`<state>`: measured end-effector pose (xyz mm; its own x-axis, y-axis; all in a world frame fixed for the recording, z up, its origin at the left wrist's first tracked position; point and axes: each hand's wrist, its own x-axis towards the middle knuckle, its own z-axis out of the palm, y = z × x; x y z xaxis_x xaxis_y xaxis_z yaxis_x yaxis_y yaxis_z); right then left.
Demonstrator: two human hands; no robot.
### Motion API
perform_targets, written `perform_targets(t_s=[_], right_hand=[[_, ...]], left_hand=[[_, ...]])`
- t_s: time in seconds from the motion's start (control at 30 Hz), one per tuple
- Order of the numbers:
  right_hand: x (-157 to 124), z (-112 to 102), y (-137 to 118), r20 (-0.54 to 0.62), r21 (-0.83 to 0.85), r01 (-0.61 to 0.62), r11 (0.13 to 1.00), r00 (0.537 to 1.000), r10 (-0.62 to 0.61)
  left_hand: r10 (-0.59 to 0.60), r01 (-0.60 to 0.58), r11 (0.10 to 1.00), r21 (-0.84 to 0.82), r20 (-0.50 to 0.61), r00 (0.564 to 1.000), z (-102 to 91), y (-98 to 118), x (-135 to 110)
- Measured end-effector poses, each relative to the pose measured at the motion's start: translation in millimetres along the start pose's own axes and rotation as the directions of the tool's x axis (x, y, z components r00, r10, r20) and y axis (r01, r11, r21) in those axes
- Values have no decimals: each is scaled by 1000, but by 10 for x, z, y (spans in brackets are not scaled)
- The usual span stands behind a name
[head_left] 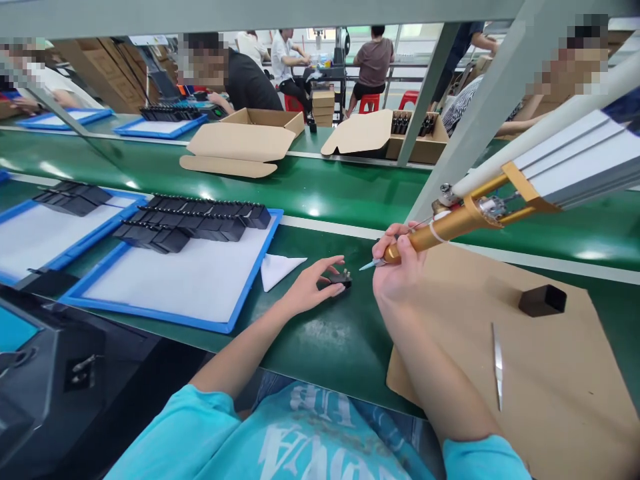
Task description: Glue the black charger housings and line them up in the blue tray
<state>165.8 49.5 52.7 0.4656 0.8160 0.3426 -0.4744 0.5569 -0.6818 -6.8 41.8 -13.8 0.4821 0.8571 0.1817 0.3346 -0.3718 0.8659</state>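
Observation:
My left hand [313,285] rests on the green table and pinches a small black plug part [342,280] with metal prongs. My right hand [397,267] is closed round a gold dispensing tool [440,230] that hangs from an arm on the right. Its thin pale tip [371,265] points left, a little right of the black part and just apart from it.
A blue tray [170,313] with rows of black parts [193,220] lies to the left, with a white paper scrap [277,268] beside it. On a cardboard sheet [550,387] at right lie a black block [543,300] and tweezers [497,363]. Open cartons and other workers sit beyond the green belt [325,190].

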Motion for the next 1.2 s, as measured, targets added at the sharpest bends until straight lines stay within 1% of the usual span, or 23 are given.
perform_targets(t_s=[0.07,0.13,0.17,0.2,0.23,0.3,0.37,0.4,0.47,0.53,0.6,0.7,0.77,0.83,0.9,1.07,1.2], right_hand=[[-20,16,-9,22,15,-9,1000,1000,9],[-31,28,-18,43,19,-18,1000,999,17],[-33,32,-21,51,19,-21,1000,999,20],[-33,35,-24,58,19,-23,1000,998,22],[-32,36,-26,63,21,-26,999,998,25],[-29,36,-28,70,29,-30,999,997,28],[-30,36,-31,77,35,-31,999,997,28],[-32,37,-32,79,38,-30,999,996,27],[-40,40,-36,90,42,-32,999,995,29],[-53,48,-41,108,42,-34,999,994,29],[-70,61,-47,134,41,-35,999,991,29],[-101,84,-58,170,51,-38,998,985,29],[-120,98,-66,182,52,-40,998,983,30],[-134,108,-73,182,41,-35,999,983,27],[-145,115,-81,178,29,-31,999,984,26],[-159,128,-93,178,39,-29,999,984,22],[-165,128,-95,163,57,-23,998,987,14]], left_hand=[[-29,23,996,-86,-61,998,5,-58,-1],[-85,65,985,-163,-116,990,10,-107,-3],[-108,84,982,-172,-134,985,12,-120,-6],[-117,95,985,-147,-147,982,13,-124,-12],[-105,93,992,-84,-155,982,11,-116,-21],[-39,57,991,121,-143,989,4,-74,-48],[5,19,948,317,-75,997,0,-20,-77],[1,9,922,388,-26,1000,5,1,-89],[-53,19,876,481,56,997,30,21,-101],[-104,53,849,526,68,992,71,17,-100],[-129,100,861,498,24,991,110,11,-95],[-129,145,915,378,-68,989,134,35,-96],[-95,135,936,326,-135,986,122,67,-101],[-40,100,948,302,-198,979,98,94,-105],[4,66,957,283,-240,971,76,109,-109],[56,16,968,252,-277,959,67,139,-124],[78,-2,964,265,-276,958,79,161,-137]])
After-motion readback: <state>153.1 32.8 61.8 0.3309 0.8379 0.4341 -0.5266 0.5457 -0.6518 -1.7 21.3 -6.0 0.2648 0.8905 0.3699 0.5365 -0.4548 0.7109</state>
